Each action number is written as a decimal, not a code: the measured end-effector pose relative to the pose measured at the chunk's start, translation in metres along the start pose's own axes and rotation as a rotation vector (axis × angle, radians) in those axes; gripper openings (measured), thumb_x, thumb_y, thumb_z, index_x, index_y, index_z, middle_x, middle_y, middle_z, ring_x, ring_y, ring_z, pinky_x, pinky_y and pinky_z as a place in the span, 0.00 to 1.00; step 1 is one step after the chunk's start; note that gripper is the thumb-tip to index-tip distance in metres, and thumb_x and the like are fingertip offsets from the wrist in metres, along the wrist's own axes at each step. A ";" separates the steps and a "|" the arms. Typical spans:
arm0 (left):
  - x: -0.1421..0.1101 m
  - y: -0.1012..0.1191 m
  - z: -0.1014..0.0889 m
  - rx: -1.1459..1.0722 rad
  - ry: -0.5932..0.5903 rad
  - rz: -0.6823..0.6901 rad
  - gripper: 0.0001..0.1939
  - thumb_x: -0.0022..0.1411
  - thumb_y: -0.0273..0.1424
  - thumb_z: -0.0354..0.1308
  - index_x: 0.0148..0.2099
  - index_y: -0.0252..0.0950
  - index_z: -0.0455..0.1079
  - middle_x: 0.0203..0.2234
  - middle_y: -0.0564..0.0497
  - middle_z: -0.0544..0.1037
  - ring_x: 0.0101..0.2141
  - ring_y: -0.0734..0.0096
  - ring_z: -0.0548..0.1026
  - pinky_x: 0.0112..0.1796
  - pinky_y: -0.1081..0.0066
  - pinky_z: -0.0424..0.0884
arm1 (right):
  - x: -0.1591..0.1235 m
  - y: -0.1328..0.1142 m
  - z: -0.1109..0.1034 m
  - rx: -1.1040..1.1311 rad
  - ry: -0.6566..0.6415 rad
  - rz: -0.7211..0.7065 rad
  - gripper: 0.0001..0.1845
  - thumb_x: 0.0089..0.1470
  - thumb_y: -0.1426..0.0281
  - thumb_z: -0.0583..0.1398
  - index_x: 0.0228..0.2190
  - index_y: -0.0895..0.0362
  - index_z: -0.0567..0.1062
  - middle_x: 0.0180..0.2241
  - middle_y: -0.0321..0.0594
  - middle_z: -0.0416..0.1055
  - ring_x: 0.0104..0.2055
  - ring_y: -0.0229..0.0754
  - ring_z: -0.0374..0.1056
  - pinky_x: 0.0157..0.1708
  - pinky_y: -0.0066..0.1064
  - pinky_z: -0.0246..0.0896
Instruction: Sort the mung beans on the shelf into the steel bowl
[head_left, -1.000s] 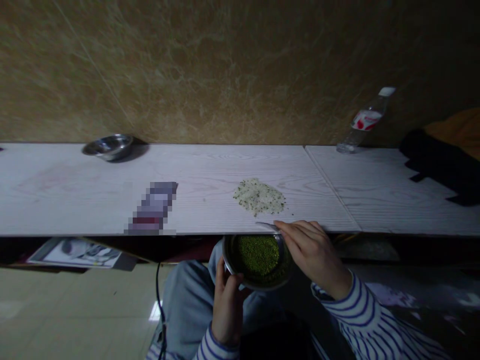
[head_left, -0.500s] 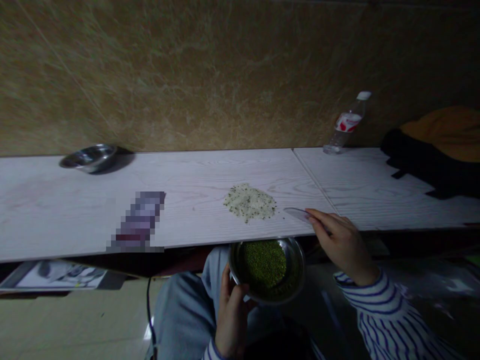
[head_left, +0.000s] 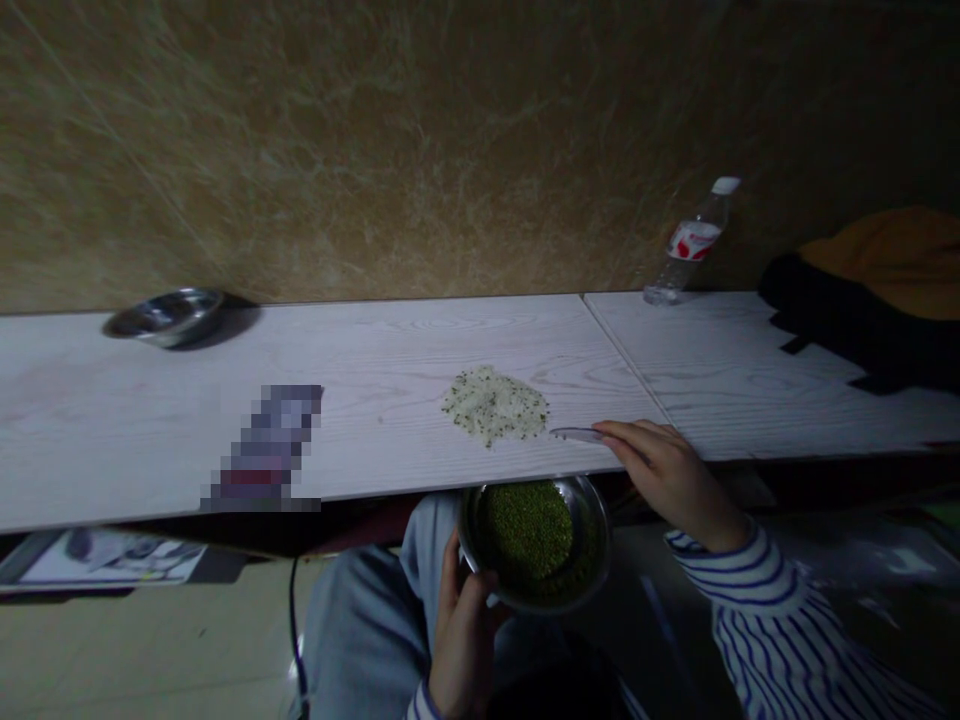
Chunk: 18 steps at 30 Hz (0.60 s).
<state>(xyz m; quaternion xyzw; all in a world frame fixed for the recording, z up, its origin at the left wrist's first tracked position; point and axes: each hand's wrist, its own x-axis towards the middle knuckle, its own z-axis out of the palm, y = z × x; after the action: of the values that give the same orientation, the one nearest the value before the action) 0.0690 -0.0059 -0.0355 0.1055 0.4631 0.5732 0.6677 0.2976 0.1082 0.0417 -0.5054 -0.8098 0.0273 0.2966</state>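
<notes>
On the white tabletop lies a heap of white rice-like grains (head_left: 496,402) mixed with small green beans. My right hand (head_left: 671,475) pinches a thin, translucent, blade-like utensil (head_left: 579,434); its tip is at the heap's lower right edge. Whether it is a spoon or a scraper I cannot tell. Below the table's front edge, my left hand (head_left: 466,630) grips the left rim of a metal bowl (head_left: 592,560). Many green beans (head_left: 529,530), which look like mung beans, fill much of this bowl.
Another metal bowl (head_left: 166,316) stands at the back left of the table (head_left: 390,350). A blurred-out flat object (head_left: 270,440) lies left of the heap. At the back right are a plastic bottle (head_left: 691,243) and a black and orange bag or cloth (head_left: 877,290).
My right hand has moved slightly left with the utensil, bringing its tip down to the heap's edge. The bowl stays in my left hand; the view has shifted a little.
</notes>
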 end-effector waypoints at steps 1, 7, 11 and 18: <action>0.000 0.000 0.000 0.003 0.007 -0.003 0.33 0.54 0.31 0.56 0.62 0.53 0.56 0.56 0.52 0.65 0.53 0.53 0.64 0.40 0.62 0.71 | -0.002 0.000 -0.002 0.000 -0.008 -0.009 0.12 0.59 0.71 0.53 0.42 0.55 0.74 0.37 0.41 0.76 0.39 0.43 0.70 0.40 0.37 0.63; -0.003 0.002 0.005 0.039 0.023 0.004 0.33 0.53 0.31 0.56 0.62 0.51 0.57 0.56 0.50 0.66 0.51 0.55 0.67 0.39 0.63 0.71 | -0.012 -0.007 -0.009 -0.020 -0.017 -0.036 0.12 0.59 0.71 0.53 0.42 0.55 0.74 0.35 0.40 0.76 0.37 0.42 0.71 0.38 0.37 0.63; -0.006 0.004 0.009 0.046 0.001 0.005 0.33 0.54 0.31 0.55 0.62 0.49 0.56 0.57 0.48 0.64 0.52 0.57 0.66 0.39 0.65 0.71 | -0.019 -0.027 -0.008 -0.008 -0.028 -0.057 0.12 0.59 0.72 0.53 0.42 0.54 0.73 0.35 0.39 0.76 0.38 0.40 0.70 0.38 0.36 0.64; -0.006 0.005 0.010 0.007 -0.002 -0.011 0.35 0.53 0.30 0.55 0.63 0.49 0.54 0.56 0.48 0.65 0.50 0.58 0.68 0.39 0.66 0.71 | -0.012 -0.045 -0.001 0.065 -0.027 -0.067 0.13 0.59 0.72 0.54 0.44 0.54 0.72 0.37 0.40 0.76 0.39 0.41 0.70 0.41 0.37 0.64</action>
<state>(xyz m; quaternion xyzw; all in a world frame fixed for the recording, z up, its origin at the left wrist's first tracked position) 0.0736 -0.0056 -0.0242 0.1061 0.4649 0.5678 0.6710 0.2657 0.0753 0.0529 -0.4678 -0.8288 0.0503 0.3028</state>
